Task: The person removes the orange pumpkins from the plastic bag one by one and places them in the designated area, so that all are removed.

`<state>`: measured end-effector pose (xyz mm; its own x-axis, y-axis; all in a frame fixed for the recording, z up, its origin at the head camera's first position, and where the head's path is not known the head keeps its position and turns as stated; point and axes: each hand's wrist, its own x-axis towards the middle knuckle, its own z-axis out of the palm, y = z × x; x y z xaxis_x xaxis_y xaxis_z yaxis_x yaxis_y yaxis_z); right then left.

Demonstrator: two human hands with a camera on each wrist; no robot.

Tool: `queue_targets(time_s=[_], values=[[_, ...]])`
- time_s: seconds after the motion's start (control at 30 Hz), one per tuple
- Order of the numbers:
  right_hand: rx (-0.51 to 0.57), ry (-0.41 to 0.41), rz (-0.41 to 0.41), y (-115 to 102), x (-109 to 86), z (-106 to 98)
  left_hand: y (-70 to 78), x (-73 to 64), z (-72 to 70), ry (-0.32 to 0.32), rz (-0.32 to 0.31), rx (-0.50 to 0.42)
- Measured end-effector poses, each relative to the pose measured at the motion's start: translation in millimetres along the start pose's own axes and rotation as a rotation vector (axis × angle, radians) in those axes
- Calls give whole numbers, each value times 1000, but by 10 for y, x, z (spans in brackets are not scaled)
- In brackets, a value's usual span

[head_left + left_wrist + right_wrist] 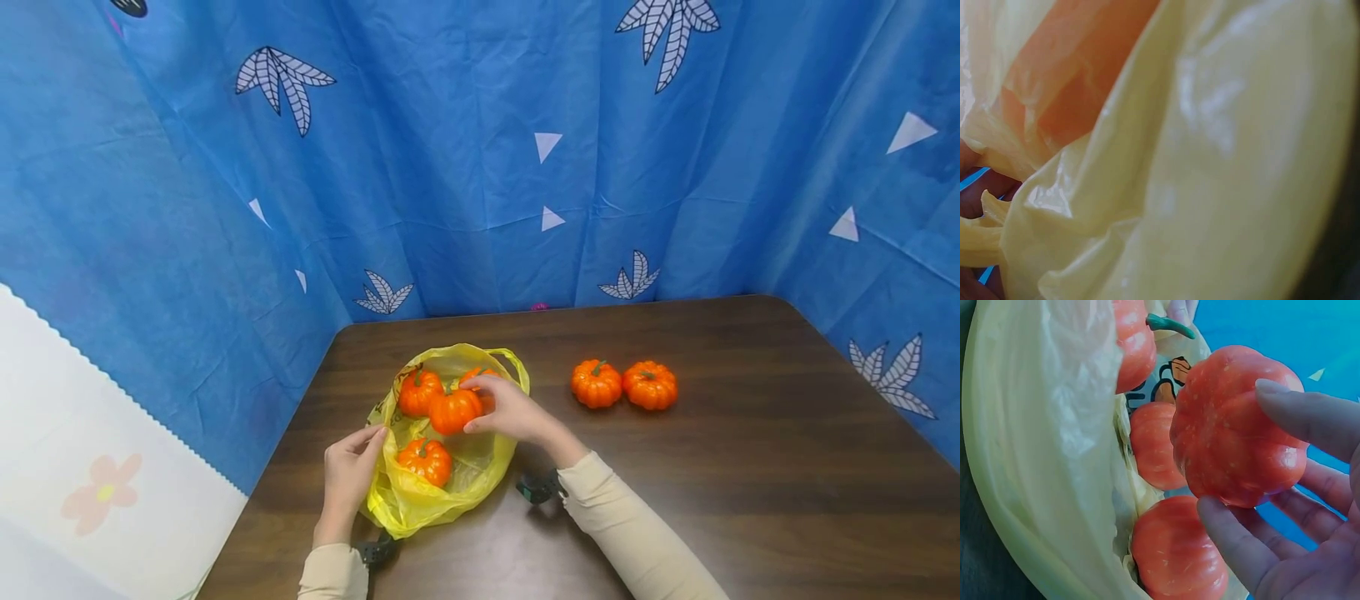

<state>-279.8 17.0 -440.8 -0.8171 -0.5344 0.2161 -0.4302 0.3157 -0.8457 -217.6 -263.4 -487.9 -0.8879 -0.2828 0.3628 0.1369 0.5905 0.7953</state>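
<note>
An open yellow plastic bag (480,475) stands on the table with several small orange pumpkins inside, among them one at the front (425,462) and one at the back left (420,392). My left hand (351,471) pinches the bag's left rim. Over the bag's mouth, my right hand (513,410) holds another pumpkin (1238,425) between thumb and fingers. In the right wrist view that pumpkin is above the others, its ribbed surface facing the camera. Yellow plastic (1222,156) fills most of the left wrist view, with orange showing through.
Two more pumpkins, one (596,384) beside the other (650,385), sit on the brown table (750,467) right of the bag. A blue patterned curtain (480,167) hangs behind the table. White cloth with a flower print (105,492) is at the left.
</note>
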Motion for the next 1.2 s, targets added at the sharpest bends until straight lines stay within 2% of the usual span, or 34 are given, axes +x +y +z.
queue_targets(time_s=[0.27, 0.5, 0.93, 1.2], values=[[207, -26, 28, 39, -64, -41, 8, 2, 6, 0, 7, -6], [299, -23, 2, 89, -134, -89, 19, 6, 5, 5, 10, 4], [337, -36, 6, 124, -191, -167, 14, -4, 11, 0, 9, -10], [309, -45, 14, 117, -202, -255, 6, 6, 1, -2, -6, 11]])
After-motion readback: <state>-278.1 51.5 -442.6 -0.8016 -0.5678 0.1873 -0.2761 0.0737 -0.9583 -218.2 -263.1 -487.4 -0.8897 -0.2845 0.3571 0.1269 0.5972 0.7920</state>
